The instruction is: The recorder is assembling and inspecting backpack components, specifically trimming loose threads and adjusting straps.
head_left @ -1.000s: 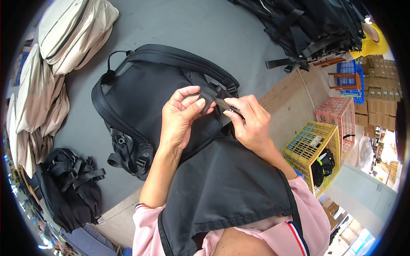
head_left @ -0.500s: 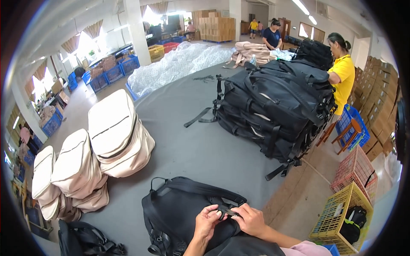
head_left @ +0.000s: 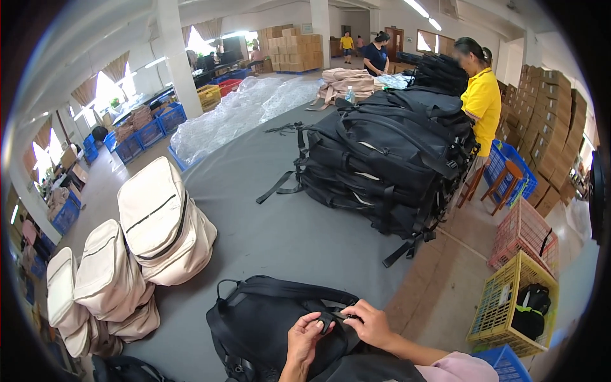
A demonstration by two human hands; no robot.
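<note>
In front of me a black backpack (head_left: 270, 325) lies on the grey table (head_left: 248, 239), its straps facing up. My left hand (head_left: 301, 337) pinches a small black plastic buckle (head_left: 326, 321) between thumb and fingers, above the bag's right part. Just right of it, my right hand (head_left: 372, 323) is closed on the end of a black strap (head_left: 350, 317), fingertips pressed together. A short gap separates the two pieces. Whether the strap end carries a clip is too small to tell.
Cream backpacks (head_left: 167, 219) stand at the left, beside another black bag (head_left: 127, 369). A tall pile of black backpacks (head_left: 388, 159) fills the far right, with a person in yellow (head_left: 482, 105) behind it. Yellow (head_left: 509, 312) and pink crates (head_left: 523, 239) stand on the floor at right.
My hands have drawn slightly apart, so the buckle and the strap end are now separated. The whole view has shifted, moving the far pile and crates within the picture.
</note>
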